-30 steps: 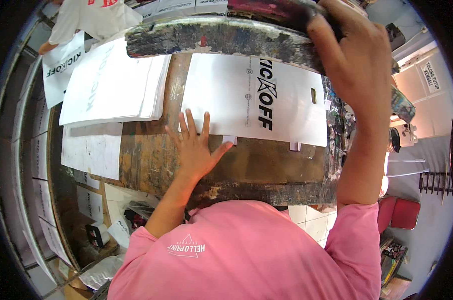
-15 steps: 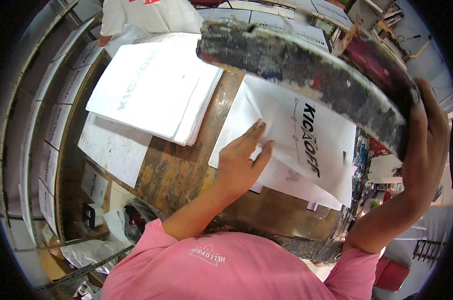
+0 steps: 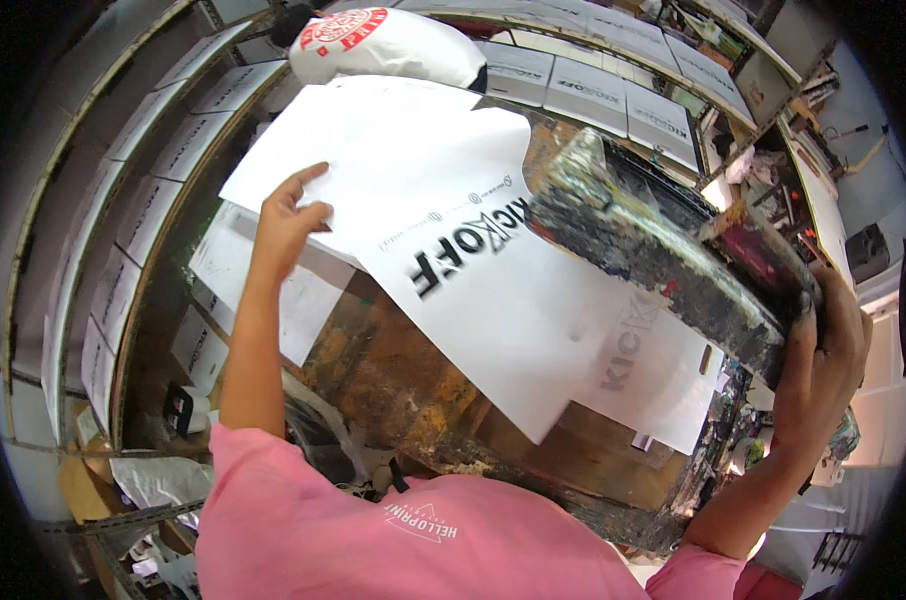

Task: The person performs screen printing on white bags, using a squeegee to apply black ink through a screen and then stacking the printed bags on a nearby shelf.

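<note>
My right hand (image 3: 823, 345) grips the near right end of a paint-crusted screen-printing frame (image 3: 653, 250), which is tilted up above the table. A white sheet with black print (image 3: 473, 300) slants across the middle, its left part over a stack of white sheets (image 3: 283, 130). My left hand (image 3: 298, 215) is above the stack beside that sheet's left edge, thumb and forefinger apart; whether it touches the sheet is unclear. Beneath the slanting sheet lies another white sheet (image 3: 678, 395), with faint grey lettering. A maroon block (image 3: 763, 240) sits on the frame near my right hand.
The stained wooden table (image 3: 373, 370) holds all this. Racks with printed white sheets (image 3: 153, 190) stand along the left, and more sheets (image 3: 583, 95) lie at the back. A person in a white shirt (image 3: 393, 50) bends at the far side.
My left hand has moved left from the printed sheet to above the stack. The printed sheet has swung left and turned, uncovering part of the sheet below. The frame has shifted lower in the picture.
</note>
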The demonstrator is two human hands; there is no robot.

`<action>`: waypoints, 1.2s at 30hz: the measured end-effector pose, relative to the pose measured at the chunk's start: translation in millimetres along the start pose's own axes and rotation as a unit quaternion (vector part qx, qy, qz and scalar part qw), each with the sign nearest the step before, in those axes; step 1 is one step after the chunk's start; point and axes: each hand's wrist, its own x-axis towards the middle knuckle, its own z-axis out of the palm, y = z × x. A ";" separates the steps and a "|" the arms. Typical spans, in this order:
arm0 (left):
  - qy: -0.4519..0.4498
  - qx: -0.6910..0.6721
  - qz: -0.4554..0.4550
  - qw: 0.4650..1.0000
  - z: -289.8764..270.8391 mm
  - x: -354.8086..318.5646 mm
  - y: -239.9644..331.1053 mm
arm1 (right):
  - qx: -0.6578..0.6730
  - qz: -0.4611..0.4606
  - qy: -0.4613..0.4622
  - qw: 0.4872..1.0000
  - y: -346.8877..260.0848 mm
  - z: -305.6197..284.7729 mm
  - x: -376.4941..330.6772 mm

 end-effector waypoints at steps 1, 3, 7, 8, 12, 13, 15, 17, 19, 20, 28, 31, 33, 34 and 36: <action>-0.015 0.033 -0.051 0.998 -17.2 18.1 -4.6 | 0.002 0.001 -0.013 1.000 -3.9 -0.6 -2.3; -0.027 0.069 -0.028 0.997 -44.3 52.9 -19.9 | -0.004 0.001 -0.017 1.000 -10.9 -1.1 -6.9; -0.073 0.093 -0.004 0.993 -90.1 122.1 -64.5 | 0.016 0.020 -0.021 0.999 -20.8 -0.5 -16.7; -0.045 0.182 -0.042 0.981 -97.1 138.8 -74.2 | 0.008 0.019 -0.017 1.000 -22.3 -0.5 -19.3; 0.105 0.550 0.121 0.819 -80.1 162.3 -74.2 | 0.008 0.009 -0.002 1.000 -26.3 -0.3 -29.1; 0.133 0.536 0.126 0.824 -57.1 151.2 -62.2 | 0.017 0.006 0.001 1.000 -26.7 -0.1 -31.7; 0.090 0.427 0.194 0.879 -3.0 94.9 -27.7 | 0.029 0.035 -0.015 0.999 -28.8 1.5 -38.7; -0.172 0.304 0.054 0.936 48.8 2.9 7.0 | 0.043 0.050 -0.018 0.998 -32.9 5.1 -51.1; -0.374 -0.101 -0.023 0.922 88.6 -106.0 29.1 | 0.025 0.038 -0.004 0.999 -38.8 11.5 -69.6; -0.408 -0.283 -0.102 0.862 109.3 -143.0 36.1 | 0.031 0.045 -0.037 0.998 -41.4 13.6 -81.6; -0.223 -0.453 -0.355 0.787 137.4 -232.0 -7.4 | 0.086 -0.001 -0.282 0.956 -48.9 47.0 -171.5; -0.224 -0.436 -0.372 0.789 139.9 -242.2 -34.1 | 0.137 -0.003 -0.287 0.948 -47.5 63.0 -191.9; -0.215 -0.404 -0.384 0.802 143.2 -246.4 -47.1 | 0.200 0.055 -0.302 0.930 -46.5 70.1 -203.7; -0.201 -0.414 -0.399 0.793 145.0 -248.2 -51.8 | 0.230 0.087 -0.323 0.914 -46.6 72.8 -209.2; -0.163 -0.428 -0.430 0.778 148.8 -250.4 -59.0 | 0.250 0.066 -0.317 0.912 -49.2 78.5 -218.7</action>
